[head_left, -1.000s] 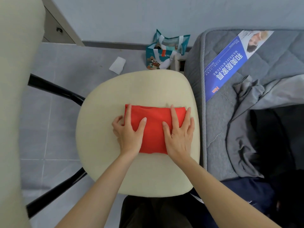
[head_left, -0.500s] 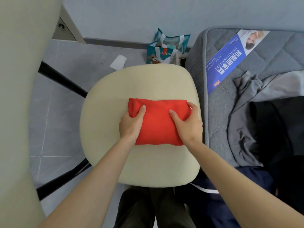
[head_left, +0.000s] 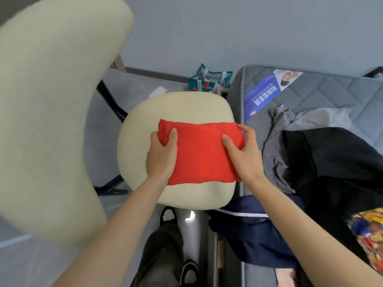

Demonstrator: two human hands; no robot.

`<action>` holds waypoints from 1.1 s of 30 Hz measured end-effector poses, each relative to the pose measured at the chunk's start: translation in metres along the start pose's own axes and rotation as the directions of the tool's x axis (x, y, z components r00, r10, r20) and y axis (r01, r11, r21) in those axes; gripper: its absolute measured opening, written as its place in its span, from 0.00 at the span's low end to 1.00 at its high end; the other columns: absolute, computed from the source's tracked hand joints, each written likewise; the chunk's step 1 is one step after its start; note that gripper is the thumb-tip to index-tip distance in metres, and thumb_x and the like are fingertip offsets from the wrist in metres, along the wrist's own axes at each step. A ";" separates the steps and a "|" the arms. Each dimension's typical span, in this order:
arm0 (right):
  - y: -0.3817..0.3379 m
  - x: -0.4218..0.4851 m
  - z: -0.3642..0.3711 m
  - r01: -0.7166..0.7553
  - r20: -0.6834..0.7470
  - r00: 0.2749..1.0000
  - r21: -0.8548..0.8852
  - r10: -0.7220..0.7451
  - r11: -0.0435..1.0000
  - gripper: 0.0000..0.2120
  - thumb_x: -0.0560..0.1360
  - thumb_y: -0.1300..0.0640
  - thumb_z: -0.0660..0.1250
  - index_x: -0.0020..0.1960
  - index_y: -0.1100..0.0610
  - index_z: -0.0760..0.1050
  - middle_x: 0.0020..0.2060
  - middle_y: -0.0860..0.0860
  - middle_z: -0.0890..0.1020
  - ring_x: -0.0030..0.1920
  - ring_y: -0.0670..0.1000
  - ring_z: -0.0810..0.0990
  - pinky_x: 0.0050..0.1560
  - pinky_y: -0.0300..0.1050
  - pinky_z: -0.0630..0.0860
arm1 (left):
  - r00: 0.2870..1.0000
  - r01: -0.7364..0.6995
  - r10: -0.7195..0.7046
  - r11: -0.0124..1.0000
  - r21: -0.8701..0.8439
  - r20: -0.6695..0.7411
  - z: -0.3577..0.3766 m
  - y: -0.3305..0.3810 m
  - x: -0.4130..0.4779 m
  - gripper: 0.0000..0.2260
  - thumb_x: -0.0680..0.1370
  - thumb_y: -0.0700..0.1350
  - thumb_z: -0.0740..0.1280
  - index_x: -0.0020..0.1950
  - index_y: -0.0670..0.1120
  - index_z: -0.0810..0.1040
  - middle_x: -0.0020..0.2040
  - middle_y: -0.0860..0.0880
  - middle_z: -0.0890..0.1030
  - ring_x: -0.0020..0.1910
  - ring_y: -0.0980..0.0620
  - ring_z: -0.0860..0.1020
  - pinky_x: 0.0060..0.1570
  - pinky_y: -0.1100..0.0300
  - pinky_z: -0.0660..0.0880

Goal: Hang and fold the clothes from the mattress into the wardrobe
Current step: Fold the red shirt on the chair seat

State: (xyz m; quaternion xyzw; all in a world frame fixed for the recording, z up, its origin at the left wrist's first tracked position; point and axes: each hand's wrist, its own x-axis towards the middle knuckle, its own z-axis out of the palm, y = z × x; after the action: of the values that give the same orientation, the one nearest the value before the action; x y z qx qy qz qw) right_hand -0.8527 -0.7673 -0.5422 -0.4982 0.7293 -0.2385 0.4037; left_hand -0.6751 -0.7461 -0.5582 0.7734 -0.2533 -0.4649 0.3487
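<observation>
While both hands grip the folded red garment (head_left: 199, 154), I log the hold first.

- Left hand (head_left: 162, 156): thumb on top, fingers curled under the garment's left end.
- Right hand (head_left: 244, 154): thumb on top, fingers wrapped round the right end.
- Both are closed on cloth, neither is spread.

Judgement: an under-and-over grip at each end keeps the folded layers from sliding apart in a carry. A one-handed pinch would let them drop open.

Garment position: over the middle of the chair seat (head_left: 186, 106), with its right end reaching past the seat's right edge. I cannot tell whether it rests on the seat or hangs just clear. The seat looks to serve as the folding place, being flat and right beside the pile.

Right of the seat:
- The mattress (head_left: 331, 90) lies just beside the seat's edge.
- On it, a grey garment (head_left: 277, 129) lies nearest the seat.
- A black garment (head_left: 331, 162) lies further right.
- A navy garment (head_left: 259, 230) lies off the seat's near right corner.

None of these is folded, so I estimate most of the task is left.

Left of the seat: the chair back (head_left: 51, 110), blurred. Beyond the seat: a teal bag (head_left: 209, 81) on the floor by the wall.

Wardrobe: not in view. Next step, as I judge it, is to carry the red garment there level, with this same grip.
</observation>
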 end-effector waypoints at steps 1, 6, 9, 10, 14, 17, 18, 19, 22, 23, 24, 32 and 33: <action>0.000 -0.012 -0.004 0.018 0.005 1.000 0.001 -0.018 1.000 0.24 0.75 0.41 0.65 0.68 0.42 0.63 0.55 0.44 0.74 0.57 0.50 0.75 0.57 0.45 0.70 | 1.000 -0.008 0.008 1.000 -0.002 -0.004 -0.005 -0.003 -0.013 0.15 0.79 0.62 0.56 0.59 0.54 0.67 0.46 0.59 0.74 0.48 0.53 0.75 0.53 0.51 0.73; 0.015 -0.078 -0.027 0.104 0.035 0.994 -0.035 -0.103 0.994 0.23 0.76 0.41 0.64 0.68 0.45 0.65 0.54 0.44 0.73 0.54 0.48 0.73 0.55 0.44 0.68 | 0.999 -0.022 0.021 1.000 -0.022 -0.037 -0.023 -0.033 -0.080 0.19 0.81 0.59 0.54 0.65 0.50 0.67 0.47 0.57 0.73 0.52 0.50 0.74 0.55 0.51 0.71; 0.017 -0.116 -0.045 0.155 0.049 0.987 -0.040 -0.153 0.987 0.23 0.76 0.42 0.64 0.69 0.45 0.65 0.55 0.45 0.74 0.54 0.47 0.73 0.55 0.43 0.68 | 0.999 -0.038 0.035 0.995 -0.091 -0.032 -0.038 -0.042 -0.122 0.14 0.80 0.58 0.56 0.60 0.50 0.69 0.46 0.57 0.74 0.52 0.50 0.74 0.56 0.51 0.71; 0.014 -0.129 -0.051 0.171 0.054 0.984 -0.036 -0.169 0.985 0.23 0.76 0.42 0.64 0.69 0.45 0.66 0.57 0.45 0.74 0.55 0.48 0.73 0.56 0.43 0.68 | 0.998 -0.055 0.051 0.992 -0.113 -0.037 -0.045 -0.042 -0.136 0.13 0.80 0.57 0.56 0.58 0.50 0.69 0.47 0.56 0.75 0.52 0.51 0.75 0.55 0.52 0.72; -0.012 -0.182 -0.069 0.248 0.074 0.966 0.004 -0.248 0.969 0.22 0.75 0.42 0.65 0.67 0.45 0.67 0.56 0.45 0.75 0.57 0.48 0.74 0.59 0.45 0.69 | 0.990 -0.118 0.101 0.977 -0.177 -0.102 -0.082 -0.033 -0.197 0.10 0.81 0.55 0.57 0.59 0.53 0.68 0.49 0.57 0.74 0.52 0.52 0.74 0.51 0.57 0.68; -0.045 -0.224 -0.080 0.312 0.111 0.943 0.036 -0.314 0.949 0.21 0.76 0.43 0.65 0.67 0.45 0.66 0.53 0.42 0.72 0.53 0.46 0.72 0.54 0.43 0.67 | 0.980 -0.149 0.117 0.969 -0.197 -0.164 -0.119 -0.020 -0.241 0.14 0.81 0.56 0.57 0.63 0.52 0.69 0.49 0.56 0.74 0.50 0.55 0.74 0.51 0.56 0.68; -0.057 -0.238 -0.081 0.331 0.124 0.934 0.044 -0.334 0.943 0.21 0.76 0.43 0.65 0.66 0.45 0.66 0.53 0.42 0.72 0.53 0.46 0.72 0.53 0.42 0.67 | 0.975 -0.159 0.120 0.965 -0.209 -0.187 -0.134 -0.016 -0.254 0.15 0.81 0.56 0.57 0.64 0.51 0.70 0.51 0.55 0.75 0.51 0.54 0.75 0.52 0.57 0.68; -0.070 -0.251 -0.082 0.350 0.140 0.925 0.048 -0.354 0.935 0.21 0.76 0.43 0.65 0.66 0.45 0.66 0.53 0.43 0.73 0.52 0.46 0.72 0.53 0.43 0.67 | 0.969 -0.170 0.123 0.962 -0.215 -0.213 -0.149 -0.011 -0.266 0.16 0.81 0.56 0.57 0.65 0.51 0.70 0.52 0.54 0.75 0.53 0.53 0.75 0.53 0.57 0.69; -0.111 -0.292 -0.075 0.420 0.193 0.883 0.078 -0.427 0.904 0.21 0.76 0.44 0.65 0.66 0.47 0.66 0.51 0.42 0.73 0.53 0.47 0.74 0.54 0.43 0.69 | 0.945 -0.190 0.117 0.956 -0.223 -0.306 -0.199 -0.003 -0.297 0.13 0.81 0.55 0.58 0.62 0.51 0.71 0.52 0.53 0.76 0.54 0.51 0.75 0.55 0.56 0.71; -0.124 -0.306 -0.070 0.441 0.216 0.866 0.091 -0.450 0.893 0.21 0.76 0.44 0.65 0.66 0.48 0.66 0.50 0.42 0.73 0.53 0.47 0.74 0.55 0.43 0.69 | 0.937 -0.198 0.111 0.951 -0.239 -0.332 -0.218 -0.003 -0.307 0.11 0.81 0.55 0.58 0.60 0.52 0.70 0.50 0.54 0.76 0.53 0.51 0.75 0.55 0.55 0.71; -0.136 -0.321 -0.064 0.463 0.240 0.847 0.102 -0.474 0.880 0.21 0.76 0.44 0.65 0.65 0.47 0.66 0.51 0.42 0.74 0.53 0.47 0.75 0.55 0.44 0.70 | 0.929 -0.204 0.106 0.946 -0.251 -0.355 -0.237 -0.003 -0.318 0.10 0.81 0.55 0.58 0.58 0.53 0.70 0.48 0.55 0.76 0.52 0.51 0.76 0.53 0.56 0.71; -0.236 -0.467 0.018 0.636 0.446 0.596 0.245 -0.668 0.732 0.19 0.80 0.45 0.59 0.67 0.50 0.61 0.57 0.48 0.75 0.55 0.49 0.74 0.58 0.45 0.69 | 0.750 -0.305 0.098 0.929 -0.210 -0.655 -0.424 -0.033 -0.415 0.12 0.82 0.56 0.55 0.58 0.52 0.72 0.54 0.51 0.77 0.54 0.49 0.76 0.57 0.54 0.72; -0.246 -0.490 0.028 0.650 0.467 0.557 0.269 -0.687 0.711 0.19 0.80 0.46 0.58 0.67 0.51 0.61 0.56 0.47 0.74 0.54 0.48 0.73 0.57 0.43 0.68 | 0.725 -0.320 0.097 0.924 -0.209 -0.682 -0.448 -0.040 -0.430 0.13 0.82 0.56 0.55 0.59 0.51 0.72 0.54 0.50 0.77 0.53 0.50 0.75 0.54 0.56 0.71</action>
State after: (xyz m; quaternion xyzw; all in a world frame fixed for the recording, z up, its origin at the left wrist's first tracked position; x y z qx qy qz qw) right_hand -0.6109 -0.4113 -0.2011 -0.7690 0.3339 -0.2484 0.4852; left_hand -0.4599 -0.2772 -0.2101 0.7879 -0.1231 -0.1527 0.5837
